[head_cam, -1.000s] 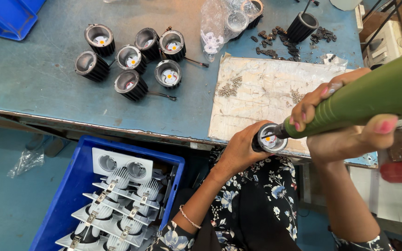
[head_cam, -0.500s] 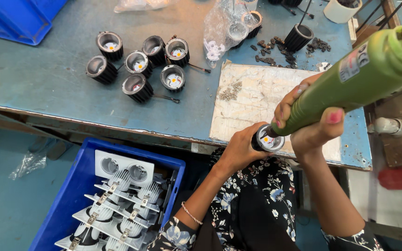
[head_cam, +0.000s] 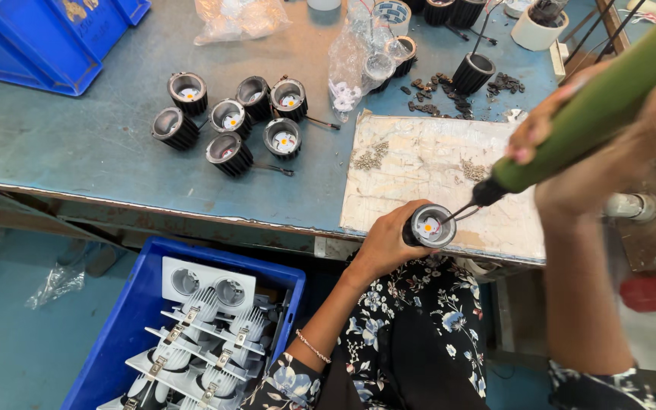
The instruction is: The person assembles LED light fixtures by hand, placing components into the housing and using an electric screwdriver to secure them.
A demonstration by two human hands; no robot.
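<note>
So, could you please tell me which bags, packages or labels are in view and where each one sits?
Clear plastic bag: top centre of the bench, crumpled.
Second clear bag: right of it, upright, small white parts inside.
Blue crate: top left corner, yellowish marking.
Loose plastic wrap: on the floor, lower left, crumpled.
No screens.

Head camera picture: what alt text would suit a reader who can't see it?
A left hand holds a small black lamp while the right hand points a green electric screwdriver into it. Six similar lamps sit on the blue-grey workbench.
</note>
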